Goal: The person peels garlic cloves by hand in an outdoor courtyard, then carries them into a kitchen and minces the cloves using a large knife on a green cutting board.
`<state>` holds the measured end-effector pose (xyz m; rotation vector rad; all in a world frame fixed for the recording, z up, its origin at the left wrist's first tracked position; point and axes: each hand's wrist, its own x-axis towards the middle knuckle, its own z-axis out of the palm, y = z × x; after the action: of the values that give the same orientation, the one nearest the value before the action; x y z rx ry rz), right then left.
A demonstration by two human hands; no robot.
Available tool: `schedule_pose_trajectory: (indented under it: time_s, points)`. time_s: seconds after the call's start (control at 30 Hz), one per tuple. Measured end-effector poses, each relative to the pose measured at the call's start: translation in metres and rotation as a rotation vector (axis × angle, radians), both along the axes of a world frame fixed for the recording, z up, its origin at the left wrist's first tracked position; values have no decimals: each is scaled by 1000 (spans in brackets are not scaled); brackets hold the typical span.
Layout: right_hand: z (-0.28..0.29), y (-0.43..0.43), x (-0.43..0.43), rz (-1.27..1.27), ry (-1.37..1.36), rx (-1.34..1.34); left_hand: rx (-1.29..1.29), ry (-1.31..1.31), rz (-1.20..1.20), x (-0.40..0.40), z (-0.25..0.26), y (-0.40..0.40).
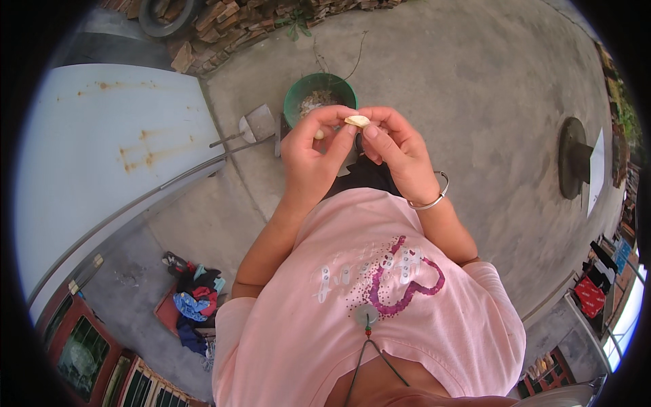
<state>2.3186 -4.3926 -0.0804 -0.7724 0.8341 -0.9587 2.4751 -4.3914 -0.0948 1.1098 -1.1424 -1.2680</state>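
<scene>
A small, pale, curved piece, perhaps a garlic clove or a piece of shell, is pinched between the fingertips of both hands. My left hand holds its left end with thumb and forefinger. A second small, pale, rounded thing shows within the curled fingers of that hand. On the other end are the thumb and forefinger of my right hand, whose wrist bears a silver-coloured bangle. Beyond the hands, a green basin on the ground holds pale scraps and dry bits, partly hidden by my left hand.
A long-handled metal dustpan lies left of the basin, near a large whitish, rust-stained panel. Stacked bricks and a tyre are at the far left. Clothes are heaped lower left. A round stand is at right.
</scene>
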Motion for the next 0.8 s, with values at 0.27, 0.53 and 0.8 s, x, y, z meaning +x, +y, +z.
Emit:
schedule_pose_trajectory:
  time_s: [0.27,0.53,0.8]
  points:
    - [4,-1,-2,-103,84,-109,-156,-219,172,-4,18,0]
    - [11,1,1,-124,243,-266,-231,-357,146,2,18,-3]
    - [14,2,3,-160,324,-346,-213,-245,72,-1,18,4]
